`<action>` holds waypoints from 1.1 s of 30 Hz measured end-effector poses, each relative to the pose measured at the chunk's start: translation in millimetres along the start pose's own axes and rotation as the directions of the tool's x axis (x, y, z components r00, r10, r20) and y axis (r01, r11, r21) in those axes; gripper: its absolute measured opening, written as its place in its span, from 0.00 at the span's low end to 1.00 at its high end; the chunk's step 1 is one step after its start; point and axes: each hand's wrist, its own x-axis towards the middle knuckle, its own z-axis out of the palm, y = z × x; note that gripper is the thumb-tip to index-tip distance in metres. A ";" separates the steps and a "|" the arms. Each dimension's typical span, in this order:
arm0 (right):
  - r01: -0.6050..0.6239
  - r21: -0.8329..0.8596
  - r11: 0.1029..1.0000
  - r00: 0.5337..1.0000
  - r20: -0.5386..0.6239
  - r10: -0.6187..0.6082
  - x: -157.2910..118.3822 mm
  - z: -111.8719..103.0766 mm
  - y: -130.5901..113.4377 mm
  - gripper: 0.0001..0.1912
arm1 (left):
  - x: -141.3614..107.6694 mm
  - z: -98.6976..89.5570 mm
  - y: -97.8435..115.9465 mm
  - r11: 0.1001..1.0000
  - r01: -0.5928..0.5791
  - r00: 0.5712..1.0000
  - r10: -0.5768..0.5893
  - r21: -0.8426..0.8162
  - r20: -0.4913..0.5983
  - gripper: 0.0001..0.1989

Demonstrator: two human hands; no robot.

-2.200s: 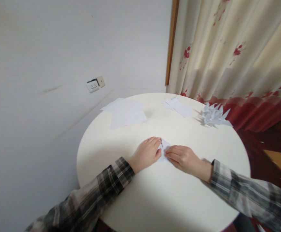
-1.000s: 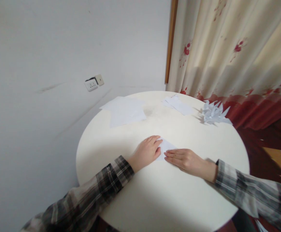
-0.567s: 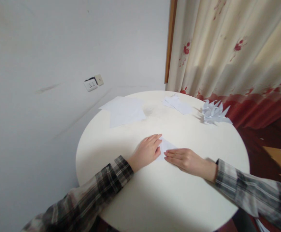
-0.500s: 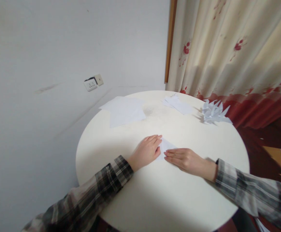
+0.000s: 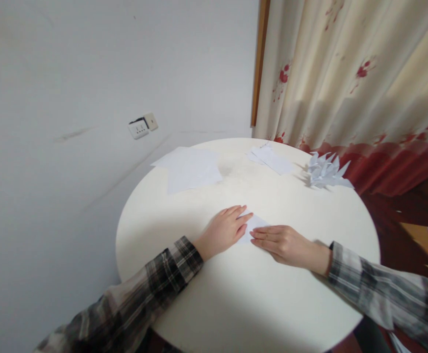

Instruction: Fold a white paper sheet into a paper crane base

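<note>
Between my hands a small piece of folded white paper (image 5: 251,225) lies on the round white table (image 5: 214,289), its sides partly covered by my fingers. My left hand (image 5: 224,229) rests over its left part, with the fingers stretched out and apart and the index finger reaching across the paper. At the right corner, my right hand (image 5: 282,243) has its fingers closed together, the tips at the paper's near edge. The thumb of that hand is mostly hidden.
Large white sheets (image 5: 191,169) lie at the table's back left. Smaller paper pieces (image 5: 271,159) are at the back, and a cluster of pointed folded-paper shapes (image 5: 326,170) stands at the back right. A wall socket (image 5: 138,129) and a curtain (image 5: 327,73) are beyond.
My left index finger has spread away from the others and moved right onto the paper. My right hand and the paper stay in place.
</note>
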 end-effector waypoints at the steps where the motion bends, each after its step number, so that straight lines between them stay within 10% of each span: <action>1: -0.004 0.009 1.000 1.000 0.002 0.004 -0.2 0.6 0.1 0.18 | 0.2 0.3 0.0 1.000 0.003 1.000 -0.003 0.002 -0.001 0.18; 8: -0.091 0.190 0.978 0.996 0.007 0.091 1.5 -5.9 1.4 0.18 | -0.7 -0.7 -1.2 1.000 -0.004 1.000 0.004 0.009 0.018 0.18; 17: -0.265 0.618 0.740 0.950 0.035 0.311 -0.6 -16.0 19.2 0.11 | -1.1 -4.2 -0.4 1.000 0.004 0.999 -0.005 0.020 0.047 0.22; 33: -0.255 0.564 0.785 0.959 0.043 0.280 -1.5 -12.7 16.6 0.10 | -1.9 -4.4 -0.1 1.000 0.002 0.999 -0.003 0.015 0.039 0.20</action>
